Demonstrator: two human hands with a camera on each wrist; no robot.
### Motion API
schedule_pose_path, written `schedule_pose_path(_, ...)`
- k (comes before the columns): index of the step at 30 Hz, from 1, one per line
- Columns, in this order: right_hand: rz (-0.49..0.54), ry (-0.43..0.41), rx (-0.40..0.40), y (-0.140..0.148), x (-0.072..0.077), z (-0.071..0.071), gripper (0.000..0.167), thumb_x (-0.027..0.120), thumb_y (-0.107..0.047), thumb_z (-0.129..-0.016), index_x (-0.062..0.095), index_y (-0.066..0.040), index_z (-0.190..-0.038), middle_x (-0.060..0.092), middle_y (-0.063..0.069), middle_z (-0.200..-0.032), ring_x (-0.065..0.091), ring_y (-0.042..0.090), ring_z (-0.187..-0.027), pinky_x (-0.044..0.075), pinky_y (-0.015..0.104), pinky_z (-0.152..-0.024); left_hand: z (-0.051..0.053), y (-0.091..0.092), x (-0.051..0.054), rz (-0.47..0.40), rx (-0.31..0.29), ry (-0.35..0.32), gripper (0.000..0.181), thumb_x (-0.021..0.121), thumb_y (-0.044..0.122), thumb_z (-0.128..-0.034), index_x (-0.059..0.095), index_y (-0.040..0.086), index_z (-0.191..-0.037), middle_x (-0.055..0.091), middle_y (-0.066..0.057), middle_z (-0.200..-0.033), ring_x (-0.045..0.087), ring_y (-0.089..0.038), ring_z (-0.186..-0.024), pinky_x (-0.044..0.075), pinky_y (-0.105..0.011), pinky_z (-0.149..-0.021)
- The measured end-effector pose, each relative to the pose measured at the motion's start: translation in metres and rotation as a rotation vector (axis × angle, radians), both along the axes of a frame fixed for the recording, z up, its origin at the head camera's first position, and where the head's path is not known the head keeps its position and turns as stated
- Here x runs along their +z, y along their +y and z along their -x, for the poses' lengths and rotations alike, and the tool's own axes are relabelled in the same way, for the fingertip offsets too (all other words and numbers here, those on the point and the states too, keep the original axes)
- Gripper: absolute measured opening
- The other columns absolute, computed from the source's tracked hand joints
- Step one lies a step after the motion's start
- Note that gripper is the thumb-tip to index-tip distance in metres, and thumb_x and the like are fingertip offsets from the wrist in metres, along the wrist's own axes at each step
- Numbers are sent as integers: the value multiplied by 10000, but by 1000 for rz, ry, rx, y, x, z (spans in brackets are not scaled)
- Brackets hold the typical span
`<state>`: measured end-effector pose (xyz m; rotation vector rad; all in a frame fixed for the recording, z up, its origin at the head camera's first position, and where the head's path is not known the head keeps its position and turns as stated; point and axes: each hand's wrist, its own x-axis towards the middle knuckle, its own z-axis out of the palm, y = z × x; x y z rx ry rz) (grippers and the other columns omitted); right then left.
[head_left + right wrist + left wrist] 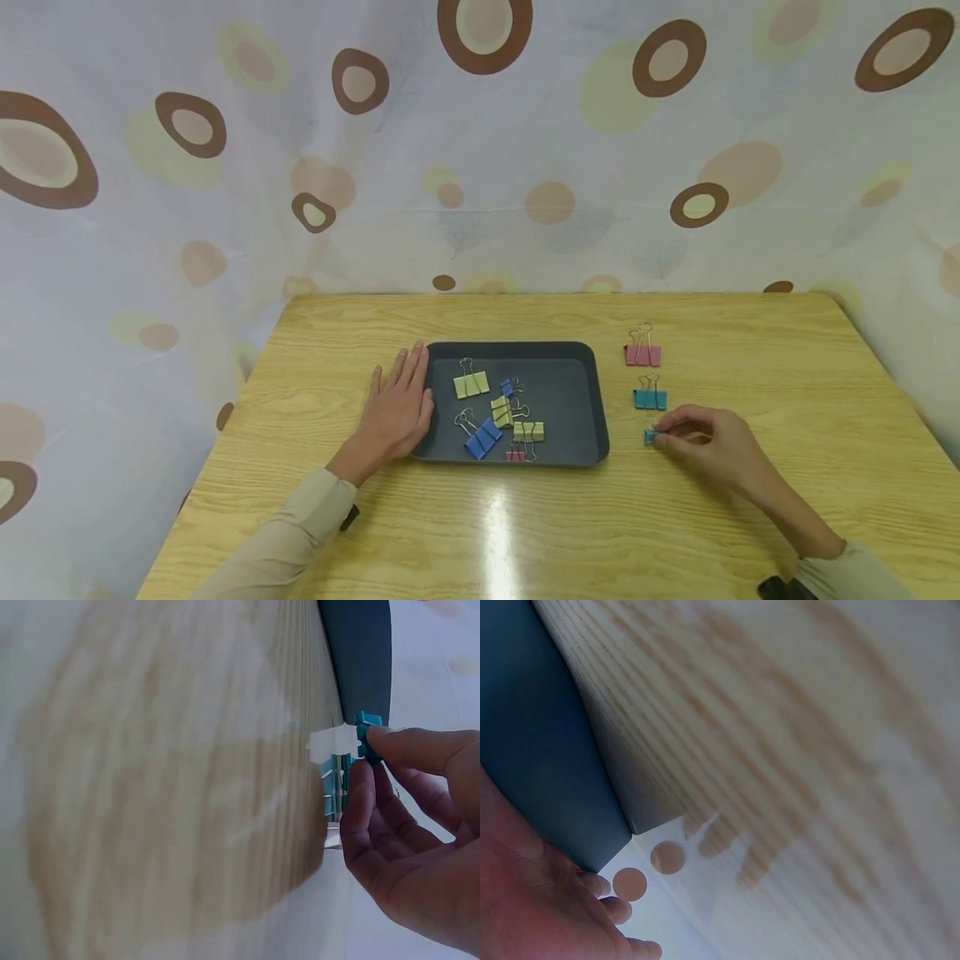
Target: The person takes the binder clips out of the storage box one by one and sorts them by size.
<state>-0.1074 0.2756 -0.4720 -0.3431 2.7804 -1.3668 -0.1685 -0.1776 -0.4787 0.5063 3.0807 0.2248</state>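
Between thumb and fingertips my right hand (712,442) pinches a small teal binder clip (650,436), low over the table right of the tray. The right wrist view also shows this teal clip (367,735) at the fingertips. Just beyond it are a larger teal binder clip (650,398) and a pink binder clip (642,354), roughly in a column. My left hand (396,410) rests with straight fingers along the left edge of the dark grey tray (570,400). Inside the tray lie several binder clips, among them a yellow one (471,384) and a blue one (483,438).
A small blue clip (507,387), two more yellow clips (502,412) and a small pink clip (515,456) also lie in the tray. The wooden table (360,525) ends at a patterned cloth (480,167) behind it.
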Motion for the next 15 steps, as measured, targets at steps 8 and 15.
schedule_pose_path(8, -107, -31, -7, 4, 0, 4, 41, 793, -103, -902, 768, -94, -934, 728, -32, -843, 655, 49, -747, 558, 241, -665, 1, -1, -1, 4, 2, 4, 646, 308, 301, -1094, 104, 41, -1649, 74, -89, -1722, 85, -311, -1575, 131, -631, -1208)
schedule_pose_path(15, -156, -4, -13, 3, 1, 4, 66, 799, -96, -893, 758, -88, -944, 692, -53, -815, 621, 45, -737, 552, 235, -666, -1, -1, -1, 1, 3, 3, 642, 314, 295, -1097, 104, 41, -1649, 68, -86, -1722, 84, -304, -1575, 129, -627, -1210)
